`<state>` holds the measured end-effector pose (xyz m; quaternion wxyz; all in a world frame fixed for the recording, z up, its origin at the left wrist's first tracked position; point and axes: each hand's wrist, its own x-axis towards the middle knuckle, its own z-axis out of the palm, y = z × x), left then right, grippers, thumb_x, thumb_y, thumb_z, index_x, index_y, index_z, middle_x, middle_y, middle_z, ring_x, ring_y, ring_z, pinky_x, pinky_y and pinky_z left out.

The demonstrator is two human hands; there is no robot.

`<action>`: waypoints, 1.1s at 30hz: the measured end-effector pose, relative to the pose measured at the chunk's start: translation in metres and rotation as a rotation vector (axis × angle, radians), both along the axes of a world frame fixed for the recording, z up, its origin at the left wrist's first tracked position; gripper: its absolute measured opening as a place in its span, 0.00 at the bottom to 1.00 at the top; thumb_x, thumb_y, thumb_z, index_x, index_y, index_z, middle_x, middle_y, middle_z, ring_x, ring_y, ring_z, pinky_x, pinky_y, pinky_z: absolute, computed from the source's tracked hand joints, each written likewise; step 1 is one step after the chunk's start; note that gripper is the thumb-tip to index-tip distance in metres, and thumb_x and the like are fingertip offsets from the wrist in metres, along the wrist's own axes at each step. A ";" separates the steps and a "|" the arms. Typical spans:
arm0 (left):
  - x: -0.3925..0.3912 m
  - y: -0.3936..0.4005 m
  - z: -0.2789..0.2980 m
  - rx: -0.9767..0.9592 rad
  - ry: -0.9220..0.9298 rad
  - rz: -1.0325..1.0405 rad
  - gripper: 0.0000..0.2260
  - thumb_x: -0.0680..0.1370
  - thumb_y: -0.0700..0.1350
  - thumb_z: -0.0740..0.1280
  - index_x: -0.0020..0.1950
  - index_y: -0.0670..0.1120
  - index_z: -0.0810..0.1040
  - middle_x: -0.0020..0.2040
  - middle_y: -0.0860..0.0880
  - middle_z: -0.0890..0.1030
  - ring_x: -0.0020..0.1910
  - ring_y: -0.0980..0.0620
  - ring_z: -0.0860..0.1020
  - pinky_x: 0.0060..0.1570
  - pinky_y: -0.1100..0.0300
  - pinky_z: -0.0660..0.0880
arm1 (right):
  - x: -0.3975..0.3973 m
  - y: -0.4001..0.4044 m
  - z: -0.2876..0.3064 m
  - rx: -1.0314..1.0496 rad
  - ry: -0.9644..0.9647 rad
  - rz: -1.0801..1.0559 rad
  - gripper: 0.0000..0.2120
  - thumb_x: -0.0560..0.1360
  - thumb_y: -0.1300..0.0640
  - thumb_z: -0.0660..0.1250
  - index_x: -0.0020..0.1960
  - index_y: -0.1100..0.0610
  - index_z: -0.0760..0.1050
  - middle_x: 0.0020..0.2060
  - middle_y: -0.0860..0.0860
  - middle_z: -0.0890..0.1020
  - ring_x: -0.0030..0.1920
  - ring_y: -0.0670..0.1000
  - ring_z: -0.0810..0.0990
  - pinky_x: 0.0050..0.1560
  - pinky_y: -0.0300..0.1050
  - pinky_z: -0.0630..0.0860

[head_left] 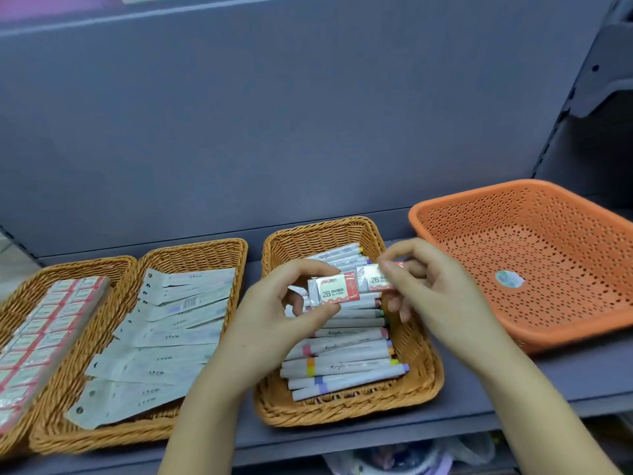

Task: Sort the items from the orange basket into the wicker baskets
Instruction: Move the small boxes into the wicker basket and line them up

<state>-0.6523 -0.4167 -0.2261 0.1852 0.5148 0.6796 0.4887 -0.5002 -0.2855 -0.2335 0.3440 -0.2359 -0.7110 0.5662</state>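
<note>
My left hand (277, 313) pinches a white and red 2B eraser (330, 291) between thumb and fingers. My right hand (435, 286) holds a second 2B eraser (371, 278) just to the right of the first. Both hands hover over the right wicker basket (421, 368), which is full of white markers (346, 368). The orange basket (534, 258) at the right holds no items; only a round sticker shows on its floor.
The middle wicker basket (205, 255) holds flat white packets (161, 341). The left wicker basket (20, 296) holds rows of wrapped erasers (44, 334). All baskets sit on a grey shelf (513, 382) with a grey back panel. A lower shelf with bagged goods shows below.
</note>
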 end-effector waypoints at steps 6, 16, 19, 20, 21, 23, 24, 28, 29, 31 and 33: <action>-0.017 -0.014 -0.006 -0.016 -0.053 -0.012 0.13 0.72 0.42 0.74 0.50 0.59 0.79 0.49 0.60 0.80 0.37 0.45 0.73 0.37 0.62 0.72 | -0.004 -0.014 0.001 -0.083 -0.107 0.161 0.11 0.69 0.64 0.73 0.47 0.54 0.74 0.38 0.55 0.82 0.33 0.49 0.79 0.35 0.42 0.76; -0.017 -0.026 -0.013 -0.091 0.080 0.079 0.14 0.73 0.42 0.73 0.52 0.59 0.77 0.50 0.62 0.80 0.42 0.48 0.77 0.40 0.57 0.75 | -0.016 -0.007 -0.002 0.504 -0.352 0.094 0.11 0.68 0.53 0.74 0.48 0.47 0.75 0.46 0.41 0.73 0.46 0.38 0.72 0.44 0.26 0.67; -0.018 -0.031 -0.014 -0.116 0.141 0.105 0.15 0.73 0.44 0.73 0.53 0.61 0.77 0.52 0.61 0.79 0.45 0.52 0.77 0.42 0.59 0.74 | -0.019 -0.006 -0.003 0.614 -0.369 0.132 0.11 0.69 0.51 0.73 0.50 0.49 0.77 0.45 0.42 0.72 0.48 0.39 0.71 0.46 0.25 0.64; -0.020 -0.034 -0.014 -0.119 0.165 0.114 0.15 0.73 0.45 0.73 0.53 0.61 0.77 0.53 0.61 0.79 0.48 0.55 0.77 0.43 0.61 0.74 | -0.021 -0.006 -0.003 0.637 -0.373 0.141 0.11 0.70 0.50 0.72 0.51 0.49 0.77 0.45 0.41 0.72 0.48 0.40 0.71 0.46 0.25 0.64; -0.023 -0.037 -0.015 -0.119 0.190 0.123 0.15 0.73 0.45 0.73 0.54 0.61 0.77 0.53 0.61 0.79 0.50 0.57 0.76 0.42 0.64 0.73 | -0.024 -0.007 -0.003 0.656 -0.377 0.148 0.11 0.70 0.49 0.71 0.51 0.49 0.76 0.45 0.41 0.72 0.47 0.41 0.70 0.47 0.26 0.64; -0.028 -0.045 -0.013 -0.109 0.217 0.132 0.14 0.73 0.45 0.73 0.54 0.61 0.77 0.53 0.62 0.79 0.51 0.59 0.75 0.42 0.68 0.71 | -0.030 -0.011 -0.001 0.683 -0.384 0.158 0.11 0.71 0.48 0.70 0.52 0.49 0.76 0.45 0.41 0.72 0.47 0.42 0.69 0.47 0.27 0.64; -0.031 -0.049 -0.012 -0.103 0.227 0.134 0.14 0.73 0.45 0.73 0.53 0.61 0.77 0.52 0.62 0.79 0.51 0.59 0.75 0.42 0.68 0.71 | -0.034 -0.014 0.000 0.697 -0.384 0.162 0.10 0.72 0.48 0.70 0.52 0.49 0.76 0.46 0.42 0.73 0.48 0.43 0.69 0.48 0.28 0.64; -0.050 -0.070 -0.005 -0.076 0.271 0.156 0.13 0.72 0.45 0.73 0.52 0.60 0.77 0.51 0.63 0.78 0.51 0.58 0.75 0.42 0.69 0.70 | -0.054 -0.031 0.004 0.745 -0.376 0.191 0.11 0.73 0.49 0.69 0.53 0.50 0.75 0.46 0.43 0.72 0.47 0.41 0.66 0.49 0.27 0.63; -0.057 -0.076 -0.003 -0.070 0.286 0.163 0.12 0.71 0.47 0.72 0.51 0.61 0.77 0.51 0.64 0.77 0.51 0.59 0.74 0.42 0.69 0.70 | -0.061 -0.037 0.006 0.766 -0.378 0.197 0.11 0.73 0.49 0.69 0.53 0.51 0.75 0.46 0.43 0.72 0.47 0.42 0.66 0.49 0.28 0.63; -0.071 -0.091 0.001 -0.061 0.310 0.168 0.12 0.72 0.47 0.72 0.51 0.62 0.77 0.52 0.66 0.76 0.51 0.59 0.74 0.43 0.67 0.71 | -0.077 -0.050 0.008 0.805 -0.387 0.195 0.12 0.73 0.49 0.69 0.54 0.52 0.76 0.47 0.46 0.74 0.49 0.44 0.68 0.49 0.32 0.63; -0.088 -0.107 0.004 -0.062 0.337 0.166 0.13 0.73 0.44 0.73 0.51 0.61 0.77 0.53 0.67 0.75 0.52 0.59 0.73 0.44 0.65 0.72 | -0.094 -0.066 0.011 0.830 -0.402 0.182 0.11 0.73 0.50 0.69 0.54 0.53 0.76 0.47 0.48 0.75 0.49 0.46 0.69 0.51 0.39 0.65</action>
